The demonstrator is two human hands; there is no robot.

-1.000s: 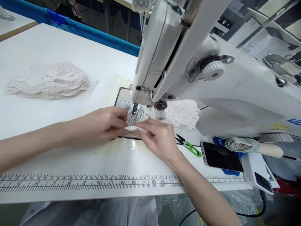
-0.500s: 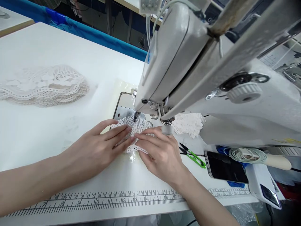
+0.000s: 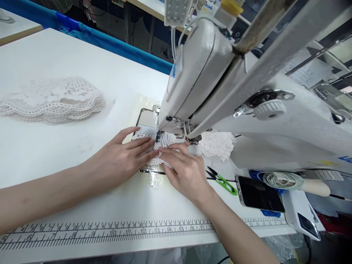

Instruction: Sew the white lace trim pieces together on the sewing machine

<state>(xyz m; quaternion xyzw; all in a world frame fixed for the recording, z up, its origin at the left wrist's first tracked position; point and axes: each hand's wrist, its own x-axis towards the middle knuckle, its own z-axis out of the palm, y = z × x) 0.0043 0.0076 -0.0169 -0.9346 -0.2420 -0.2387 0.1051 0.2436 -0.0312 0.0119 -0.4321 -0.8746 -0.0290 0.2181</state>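
A piece of white lace (image 3: 166, 140) lies under the presser foot (image 3: 157, 136) of the sewing machine (image 3: 196, 73). My left hand (image 3: 119, 157) rests on the lace's left side, fingers stretched out flat and thumb apart. On the near right side, my right hand (image 3: 188, 174) has its fingers bent over the lace, with the thumb low at the scalloped edge. It appears to pinch the lace there, though its fingers partly hide the grip. The fingertips of both hands nearly meet just in front of the presser foot.
A stack of white lace pieces (image 3: 55, 101) lies at the left. More lace (image 3: 218, 145) sits behind my right hand. Green thread snips (image 3: 226, 185), a phone (image 3: 260, 193) and a coiled pale cord (image 3: 283, 179) lie to the right. A printed ruler (image 3: 110, 233) runs along the table's front edge.
The lace has moved away from me, further under the presser foot, and both hands have shifted slightly forward with it. The camera view has shifted a little.
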